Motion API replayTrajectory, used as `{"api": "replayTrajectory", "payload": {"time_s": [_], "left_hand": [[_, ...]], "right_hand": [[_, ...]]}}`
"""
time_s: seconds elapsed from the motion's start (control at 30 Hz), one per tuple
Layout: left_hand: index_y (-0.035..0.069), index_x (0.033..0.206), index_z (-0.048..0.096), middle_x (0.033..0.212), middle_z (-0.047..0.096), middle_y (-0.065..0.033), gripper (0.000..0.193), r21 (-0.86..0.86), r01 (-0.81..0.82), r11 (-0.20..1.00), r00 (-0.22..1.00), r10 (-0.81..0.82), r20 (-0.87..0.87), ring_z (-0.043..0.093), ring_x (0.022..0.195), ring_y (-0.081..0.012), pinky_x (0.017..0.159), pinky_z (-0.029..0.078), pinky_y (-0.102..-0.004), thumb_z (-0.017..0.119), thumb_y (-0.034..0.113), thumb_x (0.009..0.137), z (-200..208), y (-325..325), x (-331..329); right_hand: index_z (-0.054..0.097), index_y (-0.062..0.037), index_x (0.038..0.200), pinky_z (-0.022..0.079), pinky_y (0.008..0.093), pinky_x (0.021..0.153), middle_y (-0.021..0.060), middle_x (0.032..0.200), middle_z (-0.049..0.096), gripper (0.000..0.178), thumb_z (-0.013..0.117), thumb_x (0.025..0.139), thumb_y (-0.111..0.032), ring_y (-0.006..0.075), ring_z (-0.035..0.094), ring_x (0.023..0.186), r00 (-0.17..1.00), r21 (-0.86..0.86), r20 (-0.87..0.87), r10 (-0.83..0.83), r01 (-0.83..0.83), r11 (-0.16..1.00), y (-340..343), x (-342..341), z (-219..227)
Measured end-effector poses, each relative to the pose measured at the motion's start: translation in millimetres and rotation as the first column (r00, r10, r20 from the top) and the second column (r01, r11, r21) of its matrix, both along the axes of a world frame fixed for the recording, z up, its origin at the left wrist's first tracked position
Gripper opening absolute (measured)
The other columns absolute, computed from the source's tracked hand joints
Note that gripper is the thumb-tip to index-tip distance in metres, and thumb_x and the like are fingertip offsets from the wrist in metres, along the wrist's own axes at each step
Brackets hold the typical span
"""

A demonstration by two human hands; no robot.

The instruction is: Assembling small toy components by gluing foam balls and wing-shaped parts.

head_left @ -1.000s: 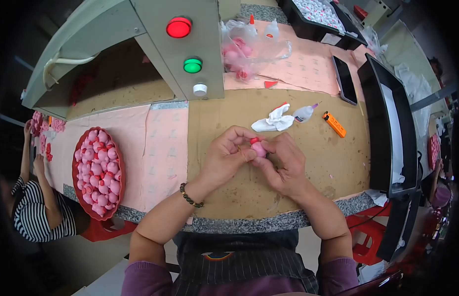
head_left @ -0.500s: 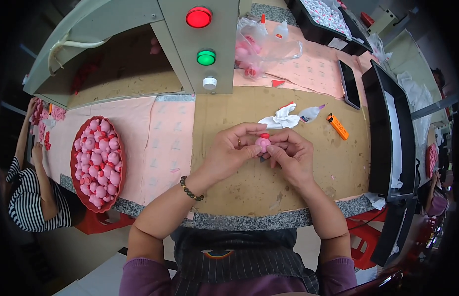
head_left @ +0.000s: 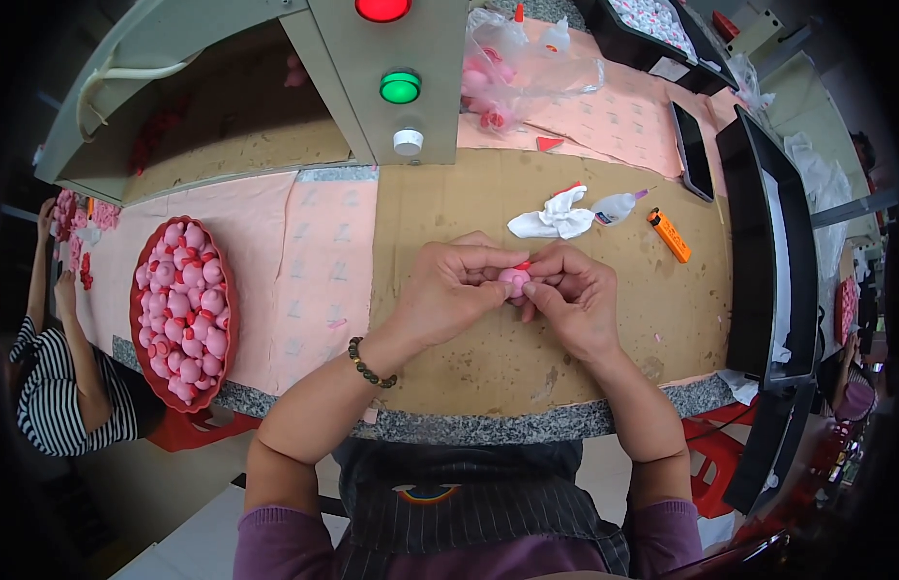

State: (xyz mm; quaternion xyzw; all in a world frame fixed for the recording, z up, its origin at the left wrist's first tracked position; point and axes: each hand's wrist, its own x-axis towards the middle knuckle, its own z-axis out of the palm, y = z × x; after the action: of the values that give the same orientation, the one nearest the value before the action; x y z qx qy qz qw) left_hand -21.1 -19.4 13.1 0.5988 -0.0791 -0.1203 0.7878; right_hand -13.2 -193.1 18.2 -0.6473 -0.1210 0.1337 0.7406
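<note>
Between my two hands is a small pink figurine point(head_left: 514, 278) with a red piece on top, held above the brown cardboard point(head_left: 449, 377). My left hand point(head_left: 457, 290) pinches it from the left, thumb at the front and index finger at the red top. From the other side my right hand point(head_left: 573, 295) grips it with thumb and curled fingers. The figurine's back and underside are hidden by fingers. Just beyond the hands lie a crumpled white cloth point(head_left: 554, 217), a small glue bottle point(head_left: 616, 208) with a purple tip, and an orange box cutter point(head_left: 669, 236).
At left, a red scalloped basket point(head_left: 229, 338) holds many pink figurines. A grey machine housing point(head_left: 411, 34) with lit buttons rises at the back. On the right stand a black bin point(head_left: 797, 290) and a phone point(head_left: 694, 155). A co-worker in a striped shirt point(head_left: 58, 396) sits far left.
The whole view has shifted slightly. My left index finger has come onto the figurine's red top, which it now partly covers. Both hands keep hold of the figurine.
</note>
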Motion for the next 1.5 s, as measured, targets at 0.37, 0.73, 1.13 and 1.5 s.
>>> {"api": "replayTrajectory", "payload": {"time_s": [0.37, 0.73, 1.13, 1.5], "left_hand": [[-0.003, 0.107, 0.062, 0.094, 0.057, -0.0046, 0.030, -0.014, 0.003, 1.000, 1.000, -0.003, -0.015, 0.061, 0.088, -0.0127, 0.080, 0.050, -0.0230, 0.059, -0.012, 0.078, -6, -1, -1], [-0.005, 0.114, 0.054, 0.095, 0.058, -0.0060, 0.032, -0.058, 0.047, 0.997, 0.989, -0.054, -0.137, 0.060, 0.081, -0.0091, 0.066, 0.049, -0.0212, 0.060, -0.003, 0.082, 8, -4, 0], [-0.005, 0.103, 0.058, 0.100, 0.062, -0.0080, 0.027, 0.018, 0.014, 1.000, 0.994, -0.012, -0.110, 0.061, 0.086, -0.0117, 0.076, 0.052, -0.0251, 0.066, -0.005, 0.077, 1, -2, 1], [-0.004, 0.090, 0.060, 0.088, 0.060, -0.0043, 0.019, 0.000, -0.075, 0.997, 0.994, 0.074, -0.085, 0.060, 0.077, -0.0067, 0.065, 0.051, -0.0195, 0.069, -0.005, 0.073, 1, -6, -1]], "right_hand": [[0.056, 0.0084, 0.086, 0.052, 0.0242, 0.053, 0.0116, 0.088, 0.054, 0.011, 0.053, 0.077, 0.015, 0.0168, 0.061, 0.071, 0.999, -0.014, -0.027, -0.023, 0.022, 1.000, 2, -1, 3], [0.057, 0.0067, 0.085, 0.052, 0.0254, 0.049, 0.0132, 0.076, 0.062, 0.004, 0.053, 0.084, 0.005, 0.0165, 0.061, 0.061, 0.988, 0.087, -0.157, -0.016, 0.030, 0.996, -2, 3, 1], [0.058, 0.0046, 0.086, 0.047, 0.0198, 0.050, 0.0071, 0.080, 0.058, 0.007, 0.055, 0.082, 0.008, 0.0099, 0.057, 0.062, 0.992, -0.100, 0.088, -0.090, 0.099, 0.990, -8, 8, 2], [0.063, 0.0054, 0.086, 0.049, 0.0201, 0.057, 0.0082, 0.097, 0.052, 0.017, 0.057, 0.074, 0.015, 0.0101, 0.056, 0.074, 0.989, -0.042, 0.133, -0.060, 0.066, 0.997, -3, 6, 0]]}}
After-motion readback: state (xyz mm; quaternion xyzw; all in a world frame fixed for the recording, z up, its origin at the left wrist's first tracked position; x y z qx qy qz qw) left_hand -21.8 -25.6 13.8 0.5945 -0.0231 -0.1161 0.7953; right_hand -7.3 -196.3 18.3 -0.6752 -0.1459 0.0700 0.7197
